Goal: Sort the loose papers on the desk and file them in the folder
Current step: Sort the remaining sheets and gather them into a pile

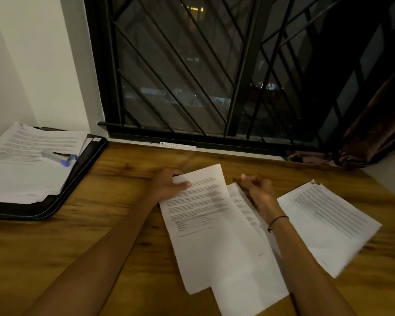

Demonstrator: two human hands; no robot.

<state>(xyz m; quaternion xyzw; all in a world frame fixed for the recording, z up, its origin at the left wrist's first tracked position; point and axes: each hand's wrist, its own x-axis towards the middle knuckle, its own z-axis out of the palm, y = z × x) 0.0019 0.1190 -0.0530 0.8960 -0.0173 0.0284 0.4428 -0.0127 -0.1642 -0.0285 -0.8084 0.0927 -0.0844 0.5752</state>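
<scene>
Left hand: centre of the frame, pinching the upper left corner of the top printed sheet, thumb lying on its face and fingers curled beneath the edge.
Right hand: just right of centre, blurred, fingers loosely curled above the second sheet; I cannot tell whether it touches or holds the paper.
Wrist cord: dark thin band around the right wrist.
Top printed sheet: lies tilted from centre toward the lower middle of the frame, overlapping the second sheet, which shows along its right edge and at its lower end.
Third sheet: at right of the frame, printed, tilted, its top corner torn; it lies beside the right forearm, apart from the other 2 sheets.
Folder: black, open, at left of the frame, its corner on the desk near the wall.
Filed stack: printed pages heaped inside the folder, edges uneven.
Marker: grey body with a blue end, resting on the filed stack.
Desk: wood grain, filling the lower half of the frame.
Window grille: black diagonal bars across the upper frame, dark outside.
Curtain: brown, bunched at upper right, its hem on the sill.
Wall: white, upper left.
</scene>
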